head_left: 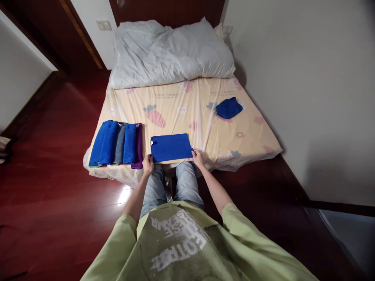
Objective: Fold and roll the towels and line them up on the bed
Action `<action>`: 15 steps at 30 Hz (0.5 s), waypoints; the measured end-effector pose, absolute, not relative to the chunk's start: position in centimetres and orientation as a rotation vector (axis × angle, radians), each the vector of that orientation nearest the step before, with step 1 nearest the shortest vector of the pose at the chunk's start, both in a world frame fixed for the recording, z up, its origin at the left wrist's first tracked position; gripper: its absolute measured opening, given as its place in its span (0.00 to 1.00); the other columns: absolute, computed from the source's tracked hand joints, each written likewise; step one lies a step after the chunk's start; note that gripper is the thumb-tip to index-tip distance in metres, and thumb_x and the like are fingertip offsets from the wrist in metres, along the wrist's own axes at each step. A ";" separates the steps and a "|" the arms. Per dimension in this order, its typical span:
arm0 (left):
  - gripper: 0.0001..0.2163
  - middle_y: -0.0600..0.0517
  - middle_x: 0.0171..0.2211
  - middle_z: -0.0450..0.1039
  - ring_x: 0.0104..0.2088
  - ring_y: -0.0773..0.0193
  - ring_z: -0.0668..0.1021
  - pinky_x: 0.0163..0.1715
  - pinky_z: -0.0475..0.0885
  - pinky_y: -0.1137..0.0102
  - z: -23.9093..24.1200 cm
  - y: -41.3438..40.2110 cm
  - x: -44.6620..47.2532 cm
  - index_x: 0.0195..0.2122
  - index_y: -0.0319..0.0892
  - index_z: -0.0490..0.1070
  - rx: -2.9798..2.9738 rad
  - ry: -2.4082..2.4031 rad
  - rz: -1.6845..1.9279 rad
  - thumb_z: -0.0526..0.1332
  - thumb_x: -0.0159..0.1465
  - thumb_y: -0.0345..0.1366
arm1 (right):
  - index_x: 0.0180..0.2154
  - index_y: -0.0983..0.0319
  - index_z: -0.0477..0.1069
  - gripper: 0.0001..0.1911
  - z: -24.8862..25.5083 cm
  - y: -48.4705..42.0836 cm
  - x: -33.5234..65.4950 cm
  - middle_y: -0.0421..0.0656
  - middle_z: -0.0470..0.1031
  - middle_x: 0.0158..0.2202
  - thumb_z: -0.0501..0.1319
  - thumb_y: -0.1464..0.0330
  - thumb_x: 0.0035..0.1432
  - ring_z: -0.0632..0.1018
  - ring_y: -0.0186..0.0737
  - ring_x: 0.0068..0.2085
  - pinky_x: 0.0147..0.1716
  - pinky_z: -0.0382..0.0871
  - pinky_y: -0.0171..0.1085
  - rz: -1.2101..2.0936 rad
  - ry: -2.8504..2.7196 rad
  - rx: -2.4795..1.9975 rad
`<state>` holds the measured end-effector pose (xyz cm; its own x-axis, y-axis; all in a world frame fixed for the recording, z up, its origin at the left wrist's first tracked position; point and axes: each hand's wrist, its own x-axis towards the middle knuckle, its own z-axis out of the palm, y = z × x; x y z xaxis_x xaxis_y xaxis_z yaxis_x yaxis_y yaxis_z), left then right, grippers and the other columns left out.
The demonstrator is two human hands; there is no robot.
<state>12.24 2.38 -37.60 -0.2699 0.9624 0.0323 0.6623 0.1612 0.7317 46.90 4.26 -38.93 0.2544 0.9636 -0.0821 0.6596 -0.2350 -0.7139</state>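
Note:
A blue towel (170, 148) lies flat as a rectangle at the bed's front edge, a small white tag near its upper left corner. My left hand (148, 164) pinches its near left corner. At the near right corner, my right hand (198, 157) grips the cloth between thumb and fingers. Left of it, several folded towels stand side by side in a row: blue towels (106, 142), a grey towel (120, 143) and a purple towel (138, 146) closest to my left hand. Farther off on the right lies a crumpled blue cloth (229, 108).
The bed (175, 105) has a yellow sheet with carrot and flower prints under what looks like a clear plastic cover. A bundled white quilt (172, 54) fills the far end against the dark headboard (166, 9). A wall (307, 78) runs close along the right side.

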 end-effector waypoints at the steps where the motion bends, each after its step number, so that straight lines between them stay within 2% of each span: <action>1: 0.12 0.43 0.42 0.80 0.42 0.57 0.82 0.48 0.75 0.65 -37.8 2.4 12.2 0.47 0.41 0.73 1.542 2.001 0.907 0.53 0.69 0.36 | 0.44 0.61 0.77 0.17 -38.9 4.4 46.9 0.48 0.83 0.41 0.54 0.60 0.68 0.81 0.46 0.41 0.45 0.73 0.39 0.713 -1.465 -1.994; 15: 0.10 0.43 0.38 0.77 0.38 0.54 0.79 0.45 0.74 0.61 -39.3 2.4 12.2 0.43 0.41 0.74 1.609 1.995 1.008 0.54 0.68 0.37 | 0.45 0.61 0.79 0.16 -39.5 4.5 46.8 0.51 0.84 0.44 0.56 0.61 0.68 0.83 0.48 0.46 0.49 0.74 0.41 0.684 -1.460 -1.974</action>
